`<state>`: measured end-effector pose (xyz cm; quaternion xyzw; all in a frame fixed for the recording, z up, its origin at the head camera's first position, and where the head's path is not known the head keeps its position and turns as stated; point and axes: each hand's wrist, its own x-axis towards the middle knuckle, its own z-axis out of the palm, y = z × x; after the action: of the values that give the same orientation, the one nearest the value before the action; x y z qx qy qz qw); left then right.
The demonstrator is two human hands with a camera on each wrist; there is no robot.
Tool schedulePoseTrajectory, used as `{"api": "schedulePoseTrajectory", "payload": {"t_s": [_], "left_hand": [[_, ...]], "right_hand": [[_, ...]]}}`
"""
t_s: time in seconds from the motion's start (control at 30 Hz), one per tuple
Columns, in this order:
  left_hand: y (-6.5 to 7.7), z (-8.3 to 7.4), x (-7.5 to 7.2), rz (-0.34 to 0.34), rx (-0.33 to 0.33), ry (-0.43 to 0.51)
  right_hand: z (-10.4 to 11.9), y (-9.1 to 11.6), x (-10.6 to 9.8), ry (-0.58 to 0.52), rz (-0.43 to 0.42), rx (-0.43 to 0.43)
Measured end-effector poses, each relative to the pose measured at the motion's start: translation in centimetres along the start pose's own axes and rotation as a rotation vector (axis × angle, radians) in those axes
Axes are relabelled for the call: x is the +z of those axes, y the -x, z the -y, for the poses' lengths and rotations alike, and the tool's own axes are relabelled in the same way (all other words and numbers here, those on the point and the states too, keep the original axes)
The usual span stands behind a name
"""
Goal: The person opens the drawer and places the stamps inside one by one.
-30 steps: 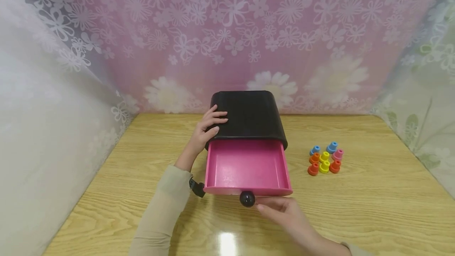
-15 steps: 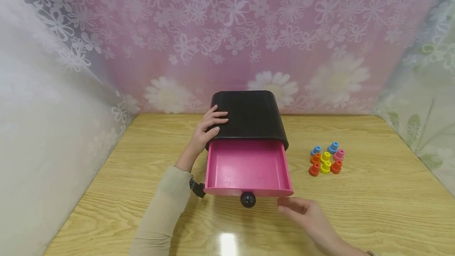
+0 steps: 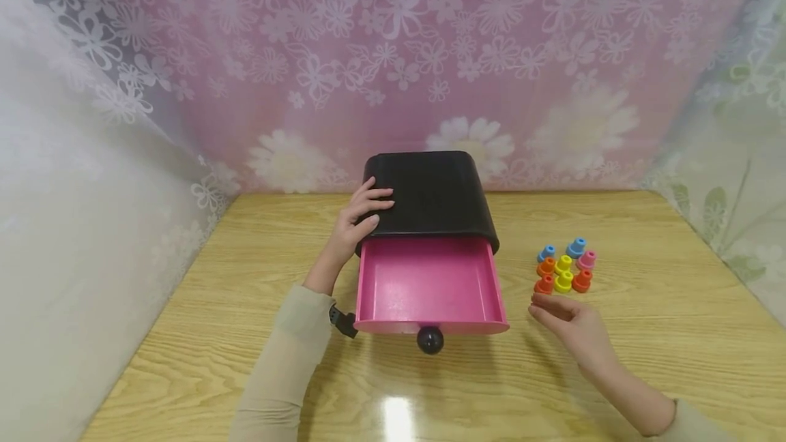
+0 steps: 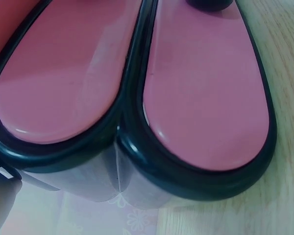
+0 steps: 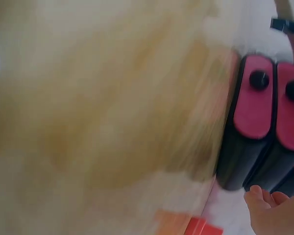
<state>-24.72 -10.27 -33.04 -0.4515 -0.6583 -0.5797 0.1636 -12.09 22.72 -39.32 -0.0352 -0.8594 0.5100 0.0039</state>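
My left hand (image 3: 362,217) rests on the left edge of a black drawer cabinet (image 3: 432,193), fingers spread on its top. Its upper pink drawer (image 3: 430,285) stands pulled out with nothing inside, a round black knob (image 3: 430,340) on the front. My right hand (image 3: 580,333) is over the table at the right, thumb and fingertips slightly apart, close in front of a red stepped peg (image 3: 544,284). The right wrist view shows fingers of this hand (image 5: 279,213) at the lower right. Pink drawer fronts (image 4: 206,88) in black frames fill the left wrist view.
Beside the red peg stand more stepped pegs: yellow (image 3: 563,282), orange (image 3: 546,267), blue (image 3: 576,247), pink (image 3: 586,260) and another red. The wood-grain table (image 3: 258,251) meets floral curtains (image 3: 393,74) at the back and both sides.
My right hand has let go of the drawer knob and moved right and away from me, up to the pegs. My left hand and the drawer have stayed in place.
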Motion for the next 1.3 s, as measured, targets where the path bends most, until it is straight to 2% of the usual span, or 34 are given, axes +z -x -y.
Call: {"api": "schedulePoseTrajectory", "payload": {"t_s": [0.27,0.5,0.77,0.83,0.97,1.07,1.2,1.3], "left_hand": [[-0.3,-0.1,0.0,0.0,0.012,-0.012],[-0.4,0.0,-0.2,0.011,0.008,-0.018],[0.2,3.1,-0.7,0.01,0.002,-0.042],[0.3,3.4,-0.8,0.005,0.002,-0.048],[0.1,1.8,-0.5,0.001,0.004,-0.035],[-0.1,0.4,-0.2,0.004,-0.001,-0.024],[-0.1,0.1,-0.2,0.005,-0.015,-0.027],[-0.1,0.1,-0.2,0.003,-0.01,-0.028]], "right_hand": [[-1.0,-1.9,-2.3,0.072,-0.098,-0.071],[-1.6,-2.9,-4.3,0.07,-0.164,-0.076],[-2.1,-4.2,-6.2,0.14,-0.189,-0.055],[-2.1,-4.5,-6.7,0.169,-0.184,-0.07],[-3.0,-5.7,-7.7,0.237,-0.16,-0.099],[-5.2,-7.2,-8.6,0.306,-0.145,-0.098],[-7.5,-8.5,-9.4,0.374,-0.143,-0.074],[-7.0,-8.2,-9.7,0.388,-0.101,-0.081]]}}
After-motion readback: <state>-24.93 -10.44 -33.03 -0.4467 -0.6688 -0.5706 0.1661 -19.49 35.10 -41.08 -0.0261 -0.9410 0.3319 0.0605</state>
